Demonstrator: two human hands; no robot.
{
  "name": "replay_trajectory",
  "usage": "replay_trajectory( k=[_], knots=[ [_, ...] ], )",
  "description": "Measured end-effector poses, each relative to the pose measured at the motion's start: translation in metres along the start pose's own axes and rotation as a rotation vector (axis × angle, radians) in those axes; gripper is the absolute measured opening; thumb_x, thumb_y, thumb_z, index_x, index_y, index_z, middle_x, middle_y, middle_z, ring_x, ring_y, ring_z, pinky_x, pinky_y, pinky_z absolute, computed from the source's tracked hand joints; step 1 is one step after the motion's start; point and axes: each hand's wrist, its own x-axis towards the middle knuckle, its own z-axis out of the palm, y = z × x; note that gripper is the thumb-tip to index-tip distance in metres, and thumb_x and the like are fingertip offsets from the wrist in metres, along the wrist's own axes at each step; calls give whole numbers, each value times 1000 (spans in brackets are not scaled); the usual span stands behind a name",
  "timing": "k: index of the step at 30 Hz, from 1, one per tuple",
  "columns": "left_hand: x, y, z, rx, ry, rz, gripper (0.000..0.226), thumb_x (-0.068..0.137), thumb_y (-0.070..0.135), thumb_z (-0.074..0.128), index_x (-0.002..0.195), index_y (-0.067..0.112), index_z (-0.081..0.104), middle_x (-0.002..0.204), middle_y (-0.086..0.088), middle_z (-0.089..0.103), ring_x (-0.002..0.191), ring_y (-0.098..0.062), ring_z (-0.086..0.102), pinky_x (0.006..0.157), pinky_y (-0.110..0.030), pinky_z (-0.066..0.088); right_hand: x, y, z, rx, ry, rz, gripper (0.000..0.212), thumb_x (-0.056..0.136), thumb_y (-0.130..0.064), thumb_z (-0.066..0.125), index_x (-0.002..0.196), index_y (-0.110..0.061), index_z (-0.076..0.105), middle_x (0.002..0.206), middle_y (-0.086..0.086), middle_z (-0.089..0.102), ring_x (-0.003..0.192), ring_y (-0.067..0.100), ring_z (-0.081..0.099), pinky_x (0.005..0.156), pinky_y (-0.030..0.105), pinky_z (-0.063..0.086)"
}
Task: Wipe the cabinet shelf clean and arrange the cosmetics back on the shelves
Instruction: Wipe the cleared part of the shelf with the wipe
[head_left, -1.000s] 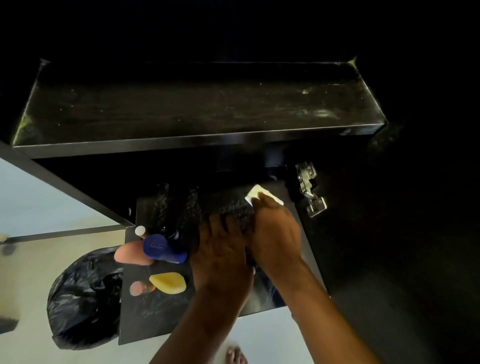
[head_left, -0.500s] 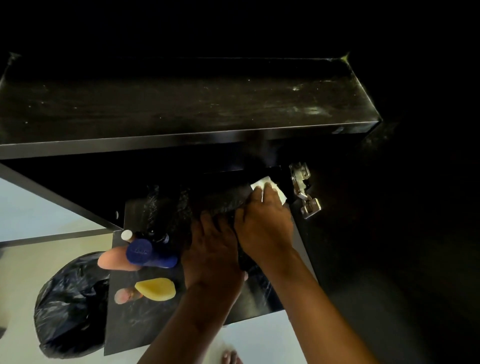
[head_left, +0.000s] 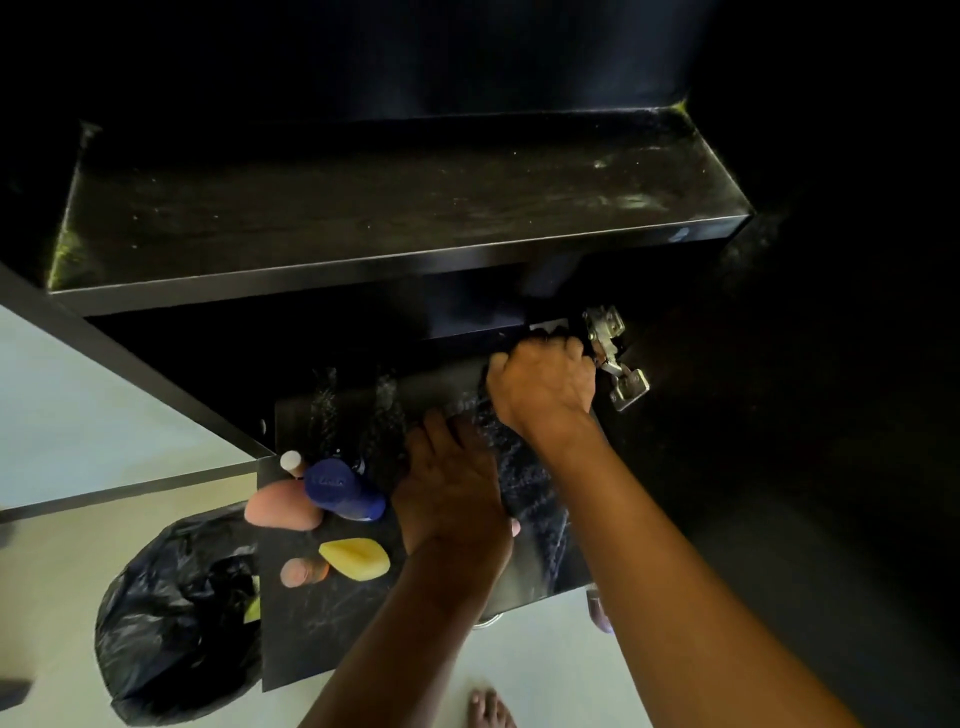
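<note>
A black cabinet has a dusty upper shelf (head_left: 363, 208) and a lower shelf (head_left: 322, 613) under it. My right hand (head_left: 543, 387) is closed on a white cloth (head_left: 545, 328) pressed into the lower shelf's back right corner. My left hand (head_left: 452, 493) lies flat, fingers spread, on a dark textured item (head_left: 524, 483) on that shelf. At the shelf's left sit a blue bottle (head_left: 340, 488), a small white-capped tube (head_left: 292, 461), a pink sponge (head_left: 280, 506), a yellow sponge (head_left: 356, 557) and a small orange-pink sponge (head_left: 301, 571).
A metal door hinge (head_left: 615, 353) sticks out just right of my right hand. A black rubbish bag (head_left: 171, 629) sits on the pale floor at lower left. My bare foot (head_left: 488, 709) shows at the bottom edge. The cabinet's right side is dark.
My right hand has slid the white cloth back and to the right, up to the corner by the hinge. My left hand has stayed on the dark item.
</note>
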Motion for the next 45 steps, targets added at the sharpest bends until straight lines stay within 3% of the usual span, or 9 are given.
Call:
replay_trajectory(
  k=[9,13,19,24,30,32,36,40,45],
  knots=[
    [-3,5,9,-185,97,-59,115,84,43,74,159,4,-5,168,-20,1,156,-38,5,123,-47,29,4,8,6,9,17,-80,54,101,-42,32,129,-8,63,136,18,59,126,34,50,103,45,41],
    [-24,10,21,-224,150,-6,123,86,54,70,158,5,-18,168,-21,-12,157,-39,-4,128,-49,12,-1,5,14,6,22,-190,54,102,-41,34,144,-12,50,147,14,51,135,33,43,108,47,36],
    [-40,11,35,-258,191,-4,127,84,61,68,159,7,-19,169,-19,-11,157,-37,-3,129,-47,8,-52,23,28,104,7,-448,54,101,-37,39,154,-26,37,165,1,32,147,25,33,110,45,32],
    [-42,7,36,-240,208,-23,122,83,63,68,160,7,-7,168,-21,7,155,-37,11,126,-46,17,-34,33,25,10,84,-278,60,103,-41,38,157,-18,31,164,8,33,146,29,37,114,46,32],
    [-42,6,38,-214,262,-49,118,70,65,77,157,4,25,156,-23,39,143,-39,39,116,-49,37,-1,11,25,33,109,-391,57,98,-32,49,153,-20,40,156,8,44,143,28,41,114,45,35],
    [-42,5,39,-223,248,-45,123,68,65,79,160,9,19,160,-19,34,147,-35,34,119,-47,34,-21,17,31,71,74,-467,61,95,-29,52,154,-23,39,161,5,40,147,24,39,115,45,32],
    [-39,4,43,-238,271,-67,121,53,60,89,149,2,44,143,-23,53,130,-40,52,106,-50,47,-93,41,50,69,64,-375,66,93,-36,54,155,-15,40,161,15,39,149,30,39,124,50,25],
    [-40,8,39,-164,226,-83,126,58,70,82,153,3,33,154,-24,41,140,-40,41,114,-48,39,-101,58,46,2,16,-260,79,98,-39,53,163,-13,15,169,16,16,158,29,16,129,49,5],
    [-42,9,33,-163,225,-62,121,73,69,74,158,9,12,164,-18,22,150,-35,25,121,-45,31,-51,57,38,81,39,-295,82,98,-38,54,162,-11,12,170,17,13,158,30,11,129,44,9]
  ],
)
